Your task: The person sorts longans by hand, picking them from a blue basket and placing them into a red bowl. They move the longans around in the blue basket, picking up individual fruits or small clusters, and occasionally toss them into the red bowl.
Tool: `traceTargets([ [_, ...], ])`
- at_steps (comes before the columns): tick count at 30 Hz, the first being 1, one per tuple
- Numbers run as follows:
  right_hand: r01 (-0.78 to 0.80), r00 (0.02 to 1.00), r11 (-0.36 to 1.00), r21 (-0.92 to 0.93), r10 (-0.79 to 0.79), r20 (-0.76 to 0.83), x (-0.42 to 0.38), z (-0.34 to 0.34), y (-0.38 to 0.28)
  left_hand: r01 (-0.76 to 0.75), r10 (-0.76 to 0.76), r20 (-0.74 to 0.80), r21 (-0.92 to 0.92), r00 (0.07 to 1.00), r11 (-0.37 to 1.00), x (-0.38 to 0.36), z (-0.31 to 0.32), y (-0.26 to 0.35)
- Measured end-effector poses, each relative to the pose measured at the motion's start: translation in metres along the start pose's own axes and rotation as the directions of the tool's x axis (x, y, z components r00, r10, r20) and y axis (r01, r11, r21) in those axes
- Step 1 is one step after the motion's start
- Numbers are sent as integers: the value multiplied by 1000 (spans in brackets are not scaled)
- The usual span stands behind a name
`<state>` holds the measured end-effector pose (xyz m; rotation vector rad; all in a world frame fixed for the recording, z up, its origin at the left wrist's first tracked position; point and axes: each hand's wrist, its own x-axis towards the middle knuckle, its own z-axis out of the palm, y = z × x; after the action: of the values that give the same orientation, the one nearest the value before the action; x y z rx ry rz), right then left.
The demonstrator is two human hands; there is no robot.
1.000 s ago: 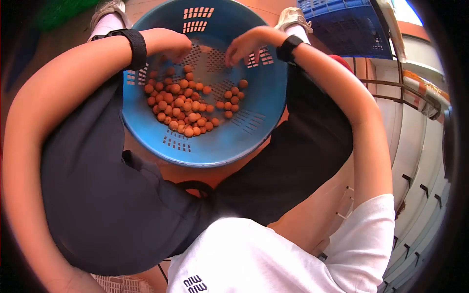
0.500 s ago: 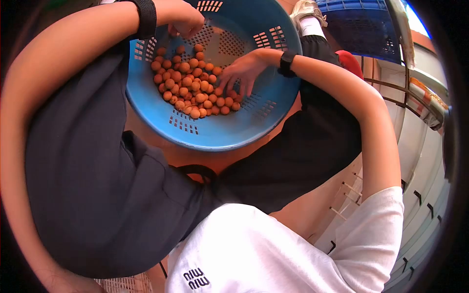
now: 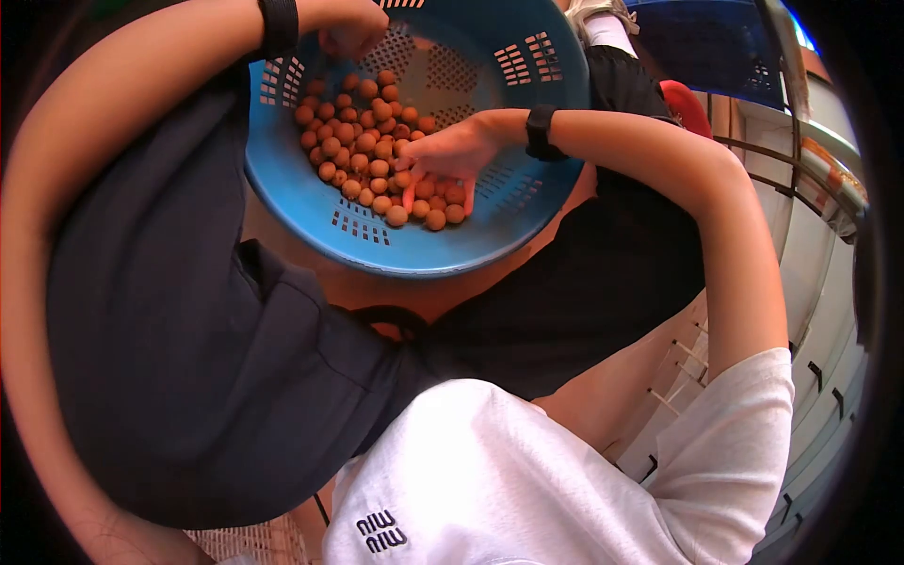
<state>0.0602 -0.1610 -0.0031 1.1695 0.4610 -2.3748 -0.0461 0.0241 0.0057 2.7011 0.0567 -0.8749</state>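
Note:
A blue perforated basket holds many small round brown fruits, piled mostly on its left and near side. My right hand reaches in from the right, its fingers spread and pointing down among the fruits at the right of the pile. At the basket's far left, by the top edge of the view, my left hand is above the fruits with its fingers curled in. Whatever it may hold is hidden.
My dark-trousered legs bend around the basket. A blue crate stands at the upper right, near a shoe and something red. A white woven basket shows at the bottom left.
My right hand has moved left and slightly down over the fruits, its fingers wider apart. The basket appears slightly higher in view. My left hand has shifted slightly up.

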Motion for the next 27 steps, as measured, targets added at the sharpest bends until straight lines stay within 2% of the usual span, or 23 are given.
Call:
traceTargets([
  [1,-10,998,1000,-20,11,59,1,1,-3,28,-26,96,-17,995,999,5,-1,-1],
  [2,-18,993,999,-42,23,116,1,2,-5,67,-58,259,-26,964,997,21,-4,-9],
  [3,-25,989,999,-26,28,148,2,1,-6,106,-85,415,-28,906,994,26,-9,-9],
  [6,-16,975,1000,10,13,220,2,-8,-11,51,-61,379,36,923,998,16,-17,-4],
  [8,32,972,999,20,-36,232,-2,-15,-17,29,-27,132,-13,991,999,9,-4,-3],
  [10,133,987,990,-55,-127,101,-15,-15,-24,-128,127,16,146,992,981,14,10,-11],
  [12,232,973,968,-97,-232,13,-34,-13,-36,-384,375,116,469,920,796,31,17,-28],
  [14,333,940,938,-100,-338,-38,-53,-11,-46,-304,279,122,390,953,869,37,15,-34],
  [15,408,909,907,-104,-414,-44,-61,-15,-49,-75,61,100,144,993,987,33,6,-21],
  [16,450,888,884,-122,-458,-46,-71,-19,-52,170,-155,132,-112,979,979,27,0,-9],
  [18,532,837,832,-160,-544,-47,-94,-28,-57,167,-155,155,-71,976,983,23,-6,-5],
  [19,577,810,795,-187,-586,8,-108,-38,-57,177,-166,162,-59,973,982,28,0,-6],
  [22,666,678,635,-392,-734,-36,-161,-49,-50,172,-177,191,38,966,984,26,1,-5],
  [24,667,703,742,-69,-657,-274,-201,-72,-32,180,-189,217,58,958,982,33,5,-5],
  [25,756,650,627,187,-689,-320,-223,-69,-16,175,-180,227,43,957,984,34,5,-4],
  [26,789,601,449,419,-705,-378,-242,-64,1,171,-172,236,28,956,985,33,4,-4],
  [27,896,444,401,193,-781,-439,-253,-62,18,168,-165,247,12,955,986,32,4,-5],
])
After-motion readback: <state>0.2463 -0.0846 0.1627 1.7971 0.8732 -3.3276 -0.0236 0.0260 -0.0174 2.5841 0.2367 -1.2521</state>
